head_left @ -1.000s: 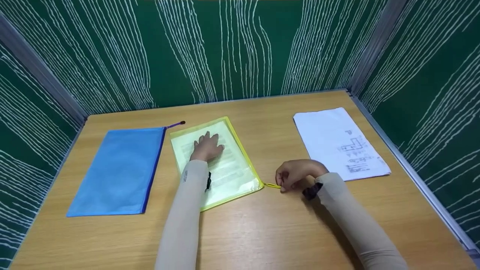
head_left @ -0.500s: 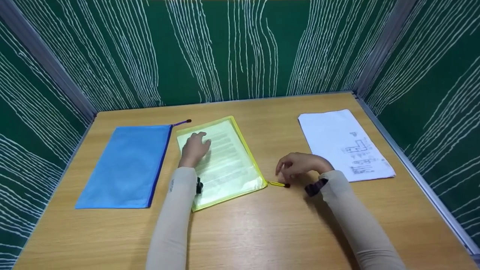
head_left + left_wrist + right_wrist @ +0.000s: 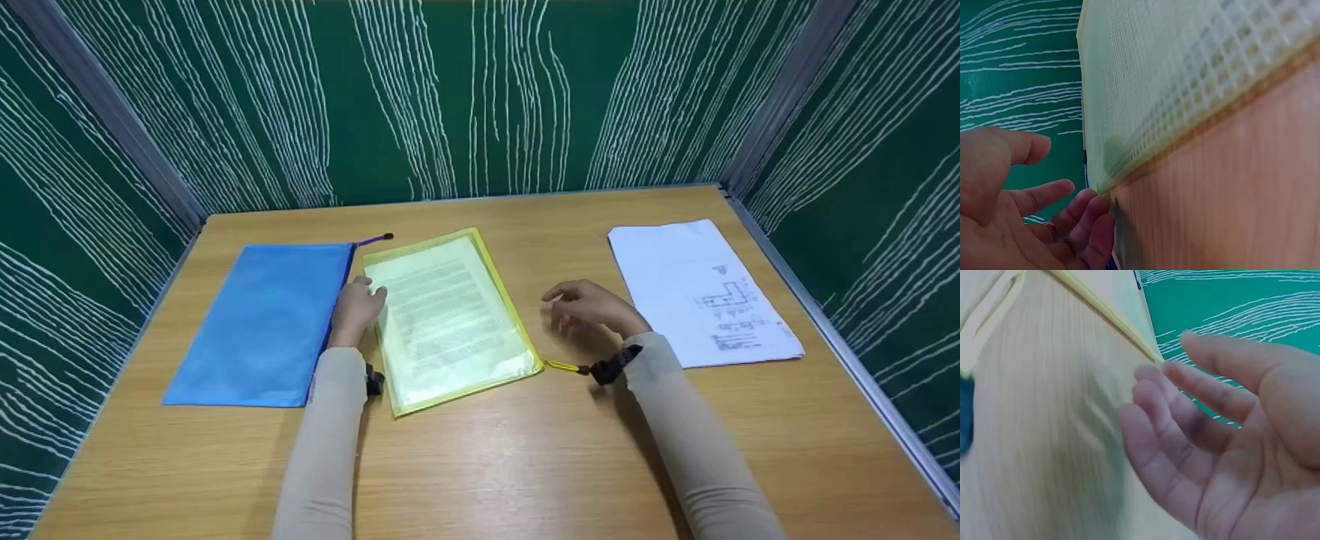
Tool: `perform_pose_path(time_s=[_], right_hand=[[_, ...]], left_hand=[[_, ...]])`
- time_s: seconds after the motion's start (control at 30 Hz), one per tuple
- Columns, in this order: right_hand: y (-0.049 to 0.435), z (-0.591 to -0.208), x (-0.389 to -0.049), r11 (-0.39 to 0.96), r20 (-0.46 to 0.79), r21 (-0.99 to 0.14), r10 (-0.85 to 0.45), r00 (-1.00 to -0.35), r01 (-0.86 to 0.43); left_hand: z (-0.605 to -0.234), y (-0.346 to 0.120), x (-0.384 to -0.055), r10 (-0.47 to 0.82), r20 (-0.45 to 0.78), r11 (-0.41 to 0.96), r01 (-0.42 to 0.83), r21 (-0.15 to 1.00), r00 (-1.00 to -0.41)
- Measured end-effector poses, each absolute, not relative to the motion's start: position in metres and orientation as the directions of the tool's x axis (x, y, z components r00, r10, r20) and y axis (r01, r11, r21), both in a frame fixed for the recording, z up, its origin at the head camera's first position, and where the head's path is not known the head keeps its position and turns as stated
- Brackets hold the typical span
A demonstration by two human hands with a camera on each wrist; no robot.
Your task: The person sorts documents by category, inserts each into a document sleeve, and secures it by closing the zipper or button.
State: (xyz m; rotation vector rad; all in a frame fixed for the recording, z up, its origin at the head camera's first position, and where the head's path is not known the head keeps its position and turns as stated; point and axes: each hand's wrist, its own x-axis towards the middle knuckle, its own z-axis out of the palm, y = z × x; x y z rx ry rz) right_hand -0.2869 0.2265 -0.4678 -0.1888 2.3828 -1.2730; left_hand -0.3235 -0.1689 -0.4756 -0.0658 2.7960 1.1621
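Note:
A yellow mesh zip pouch (image 3: 450,322) with printed paper inside lies at the middle of the table, slightly turned. My left hand (image 3: 357,309) is at its left edge, between it and a blue zip pouch (image 3: 262,322); the fingers are loosely bent and hold nothing. In the left wrist view the fingertips (image 3: 1103,216) are right by the yellow pouch's edge. My right hand (image 3: 592,304) hovers right of the yellow pouch, fingers relaxed with nothing in them. Below it, the pouch's yellow zip pull cord (image 3: 562,366) lies on the table, its dark end by the wrist strap.
A stack of white paper (image 3: 697,300) with a printed drawing lies at the right of the wooden table (image 3: 480,472). The blue pouch's purple pull cord (image 3: 373,240) points toward the back. Green panels with white lines (image 3: 510,97) enclose the table's back and sides.
My left hand has slid off the yellow pouch's face to its left edge. The right hand has let go of the yellow pull cord and risen away from it.

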Motion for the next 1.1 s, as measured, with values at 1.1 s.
perform_pose_path(time_s=[1.1], right_hand=[[0.166, -0.486, -0.292, 0.505, -0.328, -0.852, -0.308, -0.893, 0.139]], left_hand=[[-0.467, -0.178, -0.316, 0.031, -0.406, 0.520, -0.332, 0.787, -0.913]])
